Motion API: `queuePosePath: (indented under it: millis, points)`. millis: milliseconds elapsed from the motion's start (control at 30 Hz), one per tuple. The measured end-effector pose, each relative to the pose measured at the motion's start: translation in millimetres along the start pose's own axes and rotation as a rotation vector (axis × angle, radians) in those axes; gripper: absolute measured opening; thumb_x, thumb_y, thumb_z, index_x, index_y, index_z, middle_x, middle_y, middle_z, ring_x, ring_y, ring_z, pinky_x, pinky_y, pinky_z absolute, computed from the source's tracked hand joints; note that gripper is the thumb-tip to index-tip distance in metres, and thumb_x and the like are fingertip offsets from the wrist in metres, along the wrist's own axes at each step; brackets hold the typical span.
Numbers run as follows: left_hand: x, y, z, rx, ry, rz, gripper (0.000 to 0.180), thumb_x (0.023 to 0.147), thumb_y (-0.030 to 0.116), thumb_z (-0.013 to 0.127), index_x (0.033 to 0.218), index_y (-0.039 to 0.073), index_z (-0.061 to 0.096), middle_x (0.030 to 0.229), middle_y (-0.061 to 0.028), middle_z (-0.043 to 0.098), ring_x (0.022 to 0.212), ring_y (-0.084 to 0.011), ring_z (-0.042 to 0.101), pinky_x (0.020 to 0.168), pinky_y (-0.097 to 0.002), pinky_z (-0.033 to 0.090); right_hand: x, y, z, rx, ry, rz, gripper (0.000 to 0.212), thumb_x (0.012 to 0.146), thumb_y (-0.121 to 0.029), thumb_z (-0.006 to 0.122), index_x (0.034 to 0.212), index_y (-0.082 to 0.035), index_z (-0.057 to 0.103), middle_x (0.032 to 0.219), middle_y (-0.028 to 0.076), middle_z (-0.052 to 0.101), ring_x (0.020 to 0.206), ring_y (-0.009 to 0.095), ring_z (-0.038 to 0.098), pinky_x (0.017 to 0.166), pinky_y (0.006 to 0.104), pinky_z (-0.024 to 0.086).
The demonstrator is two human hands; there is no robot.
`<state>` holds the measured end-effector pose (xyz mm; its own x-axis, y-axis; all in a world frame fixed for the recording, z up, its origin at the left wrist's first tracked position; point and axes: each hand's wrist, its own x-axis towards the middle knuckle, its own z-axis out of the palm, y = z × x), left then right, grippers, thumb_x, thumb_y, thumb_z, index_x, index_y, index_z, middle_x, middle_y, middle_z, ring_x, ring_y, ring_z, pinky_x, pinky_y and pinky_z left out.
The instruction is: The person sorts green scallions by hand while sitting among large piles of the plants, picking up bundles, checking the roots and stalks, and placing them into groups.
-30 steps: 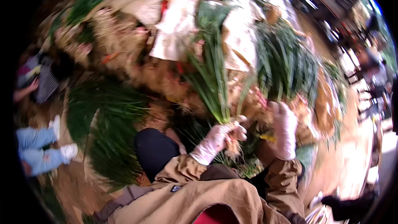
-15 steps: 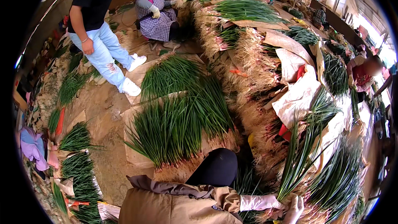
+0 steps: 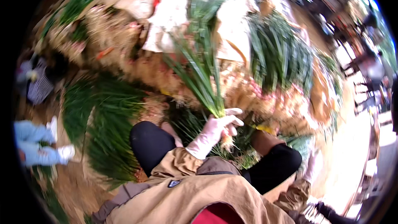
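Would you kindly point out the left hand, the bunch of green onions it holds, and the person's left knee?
left hand [image 3: 217, 126], head view, back of the gloved hand
bunch of green onions [image 3: 203, 79], head view, green leaves
left knee [image 3: 147, 139], head view, top of the black-clad knee

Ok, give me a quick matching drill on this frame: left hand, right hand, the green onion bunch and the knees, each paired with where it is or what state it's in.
Things:
1. left hand
2. right hand
3. green onion bunch
4. knees

States:
A. black trousers, bent either side of the work
B. gloved, gripping stalks near the roots
C. leaves fanning upward
D. low at the right, blurred

Pairs: 1-B, 2-D, 3-C, 4-A
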<state>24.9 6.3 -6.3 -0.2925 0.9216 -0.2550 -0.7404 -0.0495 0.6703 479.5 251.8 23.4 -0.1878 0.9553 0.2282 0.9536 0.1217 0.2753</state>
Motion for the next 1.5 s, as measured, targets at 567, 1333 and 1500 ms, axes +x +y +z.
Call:
queuePosePath:
  millis: [567,1333,1500]
  points:
    - [26.8,-57.8,2.2,-0.122,-0.178,-0.127,0.036,0.096,0.025,0.054,0.125,0.003,0.055,0.091,-0.0117,0.069,0.061,-0.0146,0.064,0.049,-0.0216,0.049,-23.3,-311.8,-117.1,1.324,-0.493,-0.295,0.03,0.092,-0.027,0.054,0.071,-0.007,0.063,0.055,0.003,0.053,0.046,0.012,0.042,0.046,0.0276,0.035]
    - [12.5,-27.6,-2.3,-0.213,-0.205,0.002,0.038,0.096,0.025,0.054,0.126,0.002,0.054,0.089,-0.0119,0.068,0.062,-0.0149,0.065,0.052,-0.023,0.05,-54.5,-333.7,-106.8,0.819,-0.108,-0.786,0.027,0.089,-0.016,0.061,0.111,-0.001,0.062,0.1,0.023,0.064,0.077,0.037,0.063,0.064,0.0429,0.051]
    - [8.6,-18.3,-4.8,-0.22,-0.212,0.019,0.039,0.096,0.026,0.055,0.127,0.002,0.054,0.089,-0.0119,0.068,0.063,-0.0149,0.065,0.052,-0.0233,0.051,-50.9,-337.0,-72.5,1.126,-0.075,-0.649,0.037,0.092,-0.029,0.058,0.111,0.002,0.061,0.102,0.021,0.064,0.075,0.033,0.063,0.062,0.0404,0.05]
